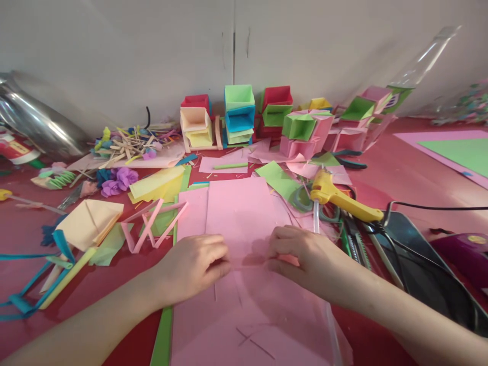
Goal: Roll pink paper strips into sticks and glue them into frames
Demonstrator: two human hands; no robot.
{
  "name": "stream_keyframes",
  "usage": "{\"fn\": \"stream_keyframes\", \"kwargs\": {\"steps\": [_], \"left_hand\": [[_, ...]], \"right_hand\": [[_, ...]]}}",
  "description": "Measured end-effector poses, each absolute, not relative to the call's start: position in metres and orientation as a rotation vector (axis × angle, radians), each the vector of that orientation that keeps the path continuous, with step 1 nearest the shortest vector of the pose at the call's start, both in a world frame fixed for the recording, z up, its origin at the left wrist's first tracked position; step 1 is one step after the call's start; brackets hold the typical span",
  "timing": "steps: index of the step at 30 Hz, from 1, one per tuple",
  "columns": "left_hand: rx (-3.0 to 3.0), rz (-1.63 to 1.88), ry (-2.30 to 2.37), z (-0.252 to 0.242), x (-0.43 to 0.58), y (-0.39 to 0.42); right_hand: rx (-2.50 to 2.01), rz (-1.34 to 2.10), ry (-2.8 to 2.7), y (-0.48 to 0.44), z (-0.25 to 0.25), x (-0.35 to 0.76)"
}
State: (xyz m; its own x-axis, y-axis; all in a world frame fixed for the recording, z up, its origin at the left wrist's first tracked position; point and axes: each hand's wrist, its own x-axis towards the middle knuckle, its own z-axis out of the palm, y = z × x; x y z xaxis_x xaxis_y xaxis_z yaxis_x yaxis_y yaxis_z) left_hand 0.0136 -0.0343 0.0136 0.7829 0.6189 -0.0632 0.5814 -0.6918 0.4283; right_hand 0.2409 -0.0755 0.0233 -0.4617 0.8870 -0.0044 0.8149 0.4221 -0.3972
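A pink paper sheet [240, 211] lies on top of a larger stack of pink paper [282, 335] in front of me. At its near left corner, my left hand [198, 267] has its fingers curled and closed on the edge. My right hand [297, 251] pinches the near right part of the same sheet, with thumb and fingers bent. The fingertips partly hide the edges they hold. Thin dark slivers [255, 341] lie on the stack nearer to me.
Folded paper boxes [239, 119] stand along the back wall. To the right are a yellow glue gun [339, 198] with a black cable, pliers [348, 158] and a phone-like dark slab [430, 269]. Pink folded strips [152, 226], a cream paper box [89, 223] and blue strips [23, 303] lie left.
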Motion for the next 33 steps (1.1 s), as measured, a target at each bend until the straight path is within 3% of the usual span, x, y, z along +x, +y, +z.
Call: {"fn": "stream_keyframes", "kwargs": {"steps": [6, 11, 24, 33], "left_hand": [[2.478, 0.094, 1.011, 0.014, 0.013, -0.037], [2.718, 0.162, 0.811, 0.012, 0.013, -0.039], [2.912, 0.489, 0.625, 0.004, 0.015, -0.044], [2.824, 0.334, 0.670, 0.004, 0.014, -0.043]], "right_hand": [[-1.682, 0.348, -2.438, -0.079, 0.022, 0.233], [-1.690, 0.203, -2.452, -0.083, 0.020, 0.229], [-1.623, 0.167, -2.490, -0.083, 0.015, 0.229], [-1.514, 0.230, -2.485, -0.080, 0.015, 0.233]]}}
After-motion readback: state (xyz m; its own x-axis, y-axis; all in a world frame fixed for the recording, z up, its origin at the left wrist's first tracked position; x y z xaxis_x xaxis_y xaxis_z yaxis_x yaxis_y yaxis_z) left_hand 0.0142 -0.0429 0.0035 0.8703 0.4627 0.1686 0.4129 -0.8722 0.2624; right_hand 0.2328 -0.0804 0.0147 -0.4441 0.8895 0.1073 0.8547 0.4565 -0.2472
